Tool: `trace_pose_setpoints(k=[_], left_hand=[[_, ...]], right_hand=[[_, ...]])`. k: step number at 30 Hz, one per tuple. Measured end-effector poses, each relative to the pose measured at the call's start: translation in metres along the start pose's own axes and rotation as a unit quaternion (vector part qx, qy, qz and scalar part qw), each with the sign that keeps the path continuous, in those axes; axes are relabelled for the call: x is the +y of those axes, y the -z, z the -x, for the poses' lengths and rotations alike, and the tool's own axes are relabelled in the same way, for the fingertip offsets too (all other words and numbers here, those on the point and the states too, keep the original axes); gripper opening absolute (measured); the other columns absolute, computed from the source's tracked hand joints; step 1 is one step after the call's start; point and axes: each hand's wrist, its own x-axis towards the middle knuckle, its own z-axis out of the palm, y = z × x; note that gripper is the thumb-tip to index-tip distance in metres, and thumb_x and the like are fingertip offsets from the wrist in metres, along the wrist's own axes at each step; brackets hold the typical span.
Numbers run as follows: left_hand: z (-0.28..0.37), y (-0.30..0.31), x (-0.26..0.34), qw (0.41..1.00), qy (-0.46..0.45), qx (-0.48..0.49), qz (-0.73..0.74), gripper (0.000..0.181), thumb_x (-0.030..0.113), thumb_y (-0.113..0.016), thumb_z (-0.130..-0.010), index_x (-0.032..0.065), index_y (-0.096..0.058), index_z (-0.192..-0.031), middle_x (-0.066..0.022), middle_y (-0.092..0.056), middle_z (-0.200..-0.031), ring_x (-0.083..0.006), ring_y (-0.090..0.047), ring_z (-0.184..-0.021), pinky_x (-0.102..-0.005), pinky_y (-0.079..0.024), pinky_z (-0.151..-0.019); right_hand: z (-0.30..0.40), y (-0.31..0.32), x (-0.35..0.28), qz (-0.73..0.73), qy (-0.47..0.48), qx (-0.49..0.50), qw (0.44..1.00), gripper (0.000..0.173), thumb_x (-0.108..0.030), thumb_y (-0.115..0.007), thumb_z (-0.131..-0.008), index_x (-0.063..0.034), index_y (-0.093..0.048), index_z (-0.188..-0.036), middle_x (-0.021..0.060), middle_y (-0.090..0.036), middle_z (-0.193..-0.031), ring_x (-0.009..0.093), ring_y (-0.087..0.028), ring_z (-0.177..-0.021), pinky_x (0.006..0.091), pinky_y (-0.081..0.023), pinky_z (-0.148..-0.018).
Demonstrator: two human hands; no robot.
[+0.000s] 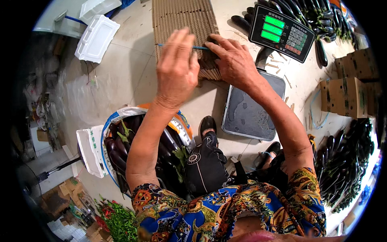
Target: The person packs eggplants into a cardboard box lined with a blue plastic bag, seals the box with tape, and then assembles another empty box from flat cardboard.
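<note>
A stack of folded corrugated cardboard [184,18] stands before me, with a thin blue strap [200,47] across it. My left hand [177,66] is over the stack's left part, blurred, fingers extended; whether it touches is unclear. The fingers of my right hand [232,59] are spread at the stack's right edge, beside the strap; I see nothing grasped in them. Below my right forearm lies the dark platform of a weighing scale [251,109], whose lit display panel [279,33] is to the upper right. A woven sack [121,112] full of dark purple eggplants [116,151] stands beneath my left forearm.
Eggplants [344,163] are heaped at the right, with more at the upper right. Cardboard boxes [341,96] stand between the heaps. White foam boxes [96,39] lie at the upper left. A fan [30,181] and green produce [121,222] are at the lower left.
</note>
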Motion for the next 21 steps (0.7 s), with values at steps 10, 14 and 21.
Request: trace_pose_setpoints(k=[10,14,21], left_hand=[[0.064,-0.036,-0.031,0.885,0.417,0.022,0.204,0.059,0.033,-0.055,-0.094,-0.008,-0.042,-0.134,-0.0258,-0.061,-0.114,-0.0338,-0.061,-0.103,-0.0408,-0.046,-0.09],[0.061,-0.064,-0.019,0.942,0.3,0.035,0.144,0.064,0.039,-0.056,-0.094,-0.0092,-0.041,-0.134,-0.0296,-0.06,-0.114,-0.0421,-0.06,-0.103,-0.0442,-0.047,-0.089],[0.052,-0.096,0.014,0.958,0.243,0.049,0.146,0.067,0.041,-0.058,-0.094,-0.0091,-0.041,-0.134,-0.0326,-0.055,-0.119,-0.0475,-0.055,-0.109,-0.0482,-0.045,-0.093]], right_hand=[[-0.012,0.021,-0.017,0.069,0.029,-0.055,0.996,0.047,-0.006,-0.062,-0.079,-0.0032,-0.056,-0.125,0.0113,-0.054,-0.134,0.033,-0.047,-0.125,0.0453,-0.036,-0.104],[-0.038,0.008,-0.019,0.186,0.059,-0.028,0.98,0.027,-0.011,-0.061,-0.078,0.0002,-0.066,-0.102,0.0166,-0.065,-0.101,0.034,-0.062,-0.098,0.043,-0.052,-0.08],[-0.052,0.007,0.007,0.365,0.051,-0.09,0.925,0.015,-0.013,-0.062,-0.079,0.0003,-0.068,-0.084,0.0152,-0.065,-0.086,0.028,-0.067,-0.084,0.0388,-0.055,-0.07]])
